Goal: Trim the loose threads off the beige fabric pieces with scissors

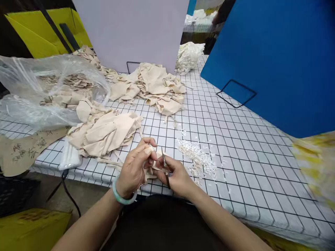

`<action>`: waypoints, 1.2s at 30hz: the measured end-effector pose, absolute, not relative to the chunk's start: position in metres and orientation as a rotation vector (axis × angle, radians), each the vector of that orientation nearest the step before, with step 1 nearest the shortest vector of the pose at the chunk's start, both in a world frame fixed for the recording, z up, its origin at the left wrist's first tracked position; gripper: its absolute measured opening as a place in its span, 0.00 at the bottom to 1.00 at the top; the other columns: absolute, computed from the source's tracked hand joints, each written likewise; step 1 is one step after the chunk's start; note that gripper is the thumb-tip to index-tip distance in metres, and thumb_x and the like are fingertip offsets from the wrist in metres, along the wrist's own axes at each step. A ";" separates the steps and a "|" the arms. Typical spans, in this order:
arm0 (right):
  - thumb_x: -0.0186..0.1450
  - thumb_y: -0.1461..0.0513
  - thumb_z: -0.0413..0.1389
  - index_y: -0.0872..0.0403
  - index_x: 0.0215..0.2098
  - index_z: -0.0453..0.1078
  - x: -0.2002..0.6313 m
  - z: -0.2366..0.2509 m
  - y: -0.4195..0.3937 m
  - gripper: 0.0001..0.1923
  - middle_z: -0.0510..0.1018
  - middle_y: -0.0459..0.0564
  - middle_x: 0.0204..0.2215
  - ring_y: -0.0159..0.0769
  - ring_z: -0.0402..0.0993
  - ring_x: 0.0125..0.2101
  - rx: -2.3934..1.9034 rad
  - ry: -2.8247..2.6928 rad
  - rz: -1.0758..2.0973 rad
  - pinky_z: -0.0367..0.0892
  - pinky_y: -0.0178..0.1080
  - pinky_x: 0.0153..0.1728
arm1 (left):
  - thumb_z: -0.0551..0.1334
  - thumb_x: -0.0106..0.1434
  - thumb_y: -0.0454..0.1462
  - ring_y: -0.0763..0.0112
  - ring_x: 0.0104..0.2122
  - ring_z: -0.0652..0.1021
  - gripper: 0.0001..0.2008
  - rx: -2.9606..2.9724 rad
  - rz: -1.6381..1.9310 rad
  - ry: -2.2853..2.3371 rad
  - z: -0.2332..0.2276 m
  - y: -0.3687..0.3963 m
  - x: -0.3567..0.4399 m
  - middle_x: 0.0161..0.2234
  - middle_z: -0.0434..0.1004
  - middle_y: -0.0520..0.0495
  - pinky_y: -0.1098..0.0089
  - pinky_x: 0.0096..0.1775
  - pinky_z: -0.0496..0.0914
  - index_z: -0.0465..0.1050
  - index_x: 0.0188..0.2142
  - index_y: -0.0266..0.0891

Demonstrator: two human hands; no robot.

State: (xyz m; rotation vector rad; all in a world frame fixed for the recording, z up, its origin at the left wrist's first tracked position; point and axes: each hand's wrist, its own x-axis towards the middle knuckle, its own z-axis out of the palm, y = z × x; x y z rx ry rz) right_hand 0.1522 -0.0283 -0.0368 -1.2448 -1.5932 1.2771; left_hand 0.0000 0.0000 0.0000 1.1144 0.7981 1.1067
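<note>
Left hand (134, 169) fingers pinch cloth scrap (151, 164); right hand (178, 176) fingers grip small scissors (165, 167) upright.

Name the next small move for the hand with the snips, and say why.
Probably close the thread snips on the loose bit of the beige fabric piece. The right hand holds the blades against the piece, which the left hand pinches up, and white trimmings already lie scattered on the gridded table beside them.
</note>
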 end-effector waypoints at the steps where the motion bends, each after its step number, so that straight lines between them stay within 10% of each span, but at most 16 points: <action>1: 0.64 0.51 0.58 0.51 0.33 0.66 0.160 -0.032 -0.029 0.12 0.73 0.47 0.30 0.36 0.70 0.29 -1.293 -1.665 1.138 0.67 0.38 0.31 | 0.54 0.73 0.39 0.82 0.25 0.61 0.17 1.150 1.114 0.829 0.000 -0.002 0.000 0.47 0.61 0.48 0.72 0.25 0.58 0.71 0.29 0.36; 10: 0.59 0.41 0.61 0.53 0.22 0.67 0.189 -0.006 -0.037 0.26 0.72 0.47 0.21 0.36 0.66 0.26 -1.452 -1.950 0.647 0.62 0.42 0.34 | 0.50 0.74 0.36 0.60 0.50 0.67 0.16 1.657 1.135 0.875 -0.001 -0.011 0.010 0.40 0.65 0.42 0.65 0.44 0.68 0.71 0.31 0.39; 36: 0.58 0.38 0.59 0.52 0.17 0.60 0.190 0.002 -0.042 0.31 0.71 0.45 0.15 0.32 0.65 0.21 -1.566 -1.886 0.881 0.61 0.39 0.33 | 0.49 0.74 0.33 0.62 0.50 0.66 0.13 1.855 1.106 0.790 -0.008 -0.016 0.015 0.42 0.65 0.43 0.64 0.49 0.67 0.69 0.34 0.39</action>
